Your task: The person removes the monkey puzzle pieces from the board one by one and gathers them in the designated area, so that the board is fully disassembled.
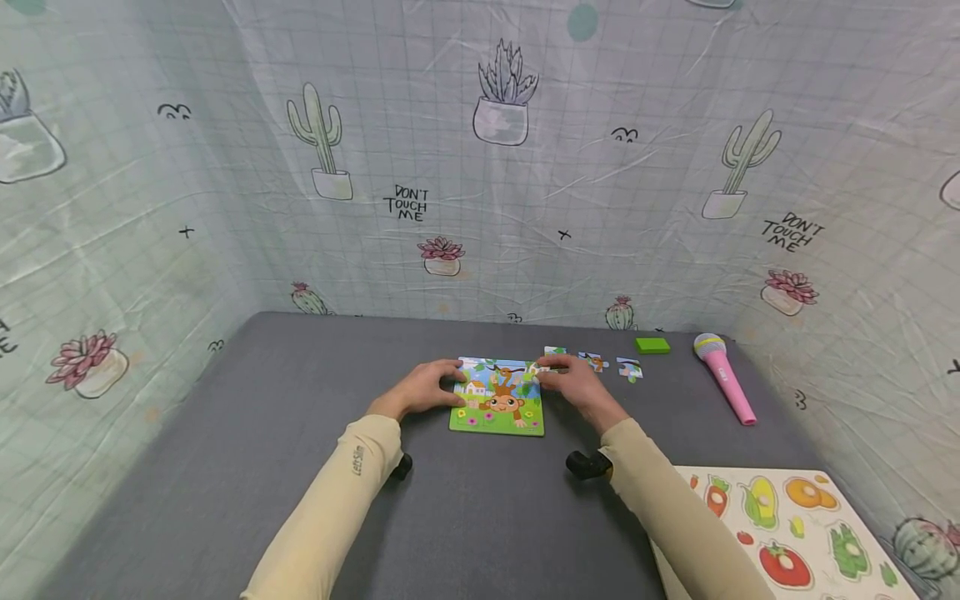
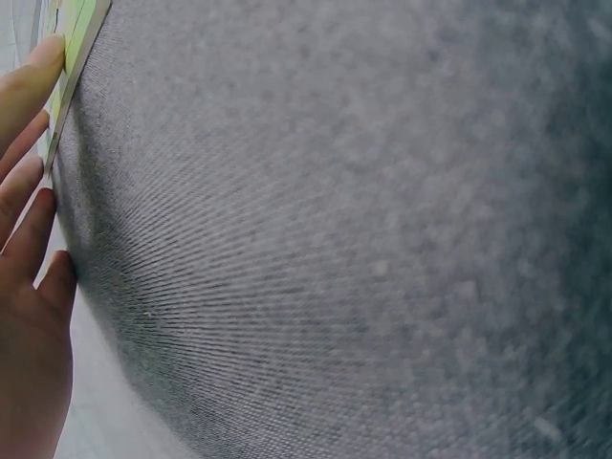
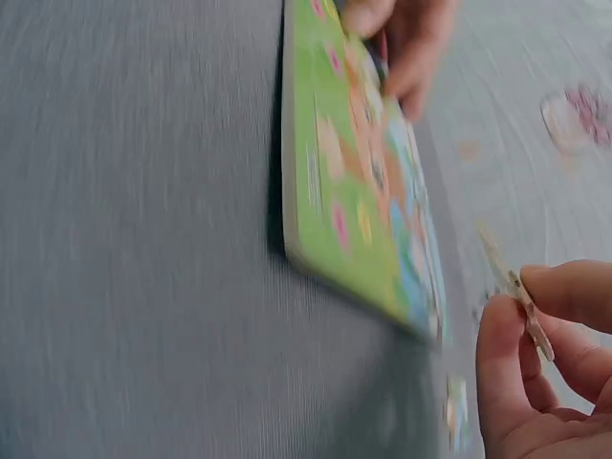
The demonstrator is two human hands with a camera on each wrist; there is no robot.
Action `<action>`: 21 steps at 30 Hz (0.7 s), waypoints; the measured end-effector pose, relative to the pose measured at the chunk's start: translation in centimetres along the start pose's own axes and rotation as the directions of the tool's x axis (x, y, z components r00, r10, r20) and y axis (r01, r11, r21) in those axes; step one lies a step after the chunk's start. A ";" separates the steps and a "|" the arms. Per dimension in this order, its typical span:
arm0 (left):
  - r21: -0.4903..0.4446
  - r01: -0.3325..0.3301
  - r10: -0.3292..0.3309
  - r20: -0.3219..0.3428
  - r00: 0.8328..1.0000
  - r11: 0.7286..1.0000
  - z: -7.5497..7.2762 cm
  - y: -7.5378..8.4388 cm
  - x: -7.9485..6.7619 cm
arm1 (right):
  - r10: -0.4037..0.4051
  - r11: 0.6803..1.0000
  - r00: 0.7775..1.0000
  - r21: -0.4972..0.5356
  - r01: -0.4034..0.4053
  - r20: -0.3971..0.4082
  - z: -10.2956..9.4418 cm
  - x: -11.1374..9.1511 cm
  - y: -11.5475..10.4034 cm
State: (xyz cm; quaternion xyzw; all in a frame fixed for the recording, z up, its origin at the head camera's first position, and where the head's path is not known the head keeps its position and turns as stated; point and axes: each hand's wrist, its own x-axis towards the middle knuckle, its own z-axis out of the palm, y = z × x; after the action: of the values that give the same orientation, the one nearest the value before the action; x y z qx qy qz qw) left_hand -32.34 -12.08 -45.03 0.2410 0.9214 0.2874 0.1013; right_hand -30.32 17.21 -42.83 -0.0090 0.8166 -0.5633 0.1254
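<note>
A monkey picture puzzle in a flat board (image 1: pixel 498 421) lies on the grey table between the two hands. My left hand (image 1: pixel 423 389) rests against the board's left side, its thumb on the surface and its fairly straight fingers along the edge. At the upper right corner, my right hand (image 1: pixel 576 385) hovers with thumb and fingertips together. It pinches a thin puzzle piece (image 3: pixel 531 311), seen edge-on in the right wrist view. Three loose puzzle pieces (image 1: pixel 630 368) lie beyond and to the right of that hand, one partly behind it.
Back right on the table (image 1: pixel 465 517) are a green block (image 1: pixel 652 345) and a pink toy microphone (image 1: pixel 727 379). A white board with vegetable pictures (image 1: pixel 817 529) lies at the front right, partly under the right forearm in the head view. Patterned cloth (image 1: pixel 450 175) hangs around the table.
</note>
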 end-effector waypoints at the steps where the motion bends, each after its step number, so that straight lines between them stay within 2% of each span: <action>1: -0.002 0.001 -0.001 -0.002 1.000 1.000 0.0 0.0 0.0 | -0.001 1.000 1.000 -0.001 0.001 -0.010 -0.5 0.0 0.3; 6: -0.020 0.009 -0.009 -0.004 1.000 1.000 -0.1 0.0 -0.1 | 0.004 0.999 0.998 -0.039 -0.006 -0.055 -2.7 0.3 1.5; 10: -0.028 0.013 -0.013 -0.003 1.000 1.000 -0.2 0.0 -0.2 | 0.003 0.996 0.999 -0.084 -0.007 -0.048 -3.6 0.5 2.2; 16: -0.029 0.018 -0.018 -0.001 1.000 0.999 -0.2 0.1 -0.2 | -0.010 0.992 1.000 -0.125 0.007 -0.022 -3.7 0.8 2.6; 21: -0.025 0.018 -0.018 0.005 1.000 1.000 -0.2 0.2 -0.1 | -0.040 0.971 0.998 -0.239 0.028 -0.047 -3.4 1.1 2.9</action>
State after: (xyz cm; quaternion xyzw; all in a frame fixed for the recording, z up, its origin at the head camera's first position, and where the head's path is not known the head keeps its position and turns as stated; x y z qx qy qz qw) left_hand -32.23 -12.12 -44.80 0.2321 0.9197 0.2973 0.1091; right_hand -31.79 21.21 -44.58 -0.0235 0.8809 -0.4635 0.0929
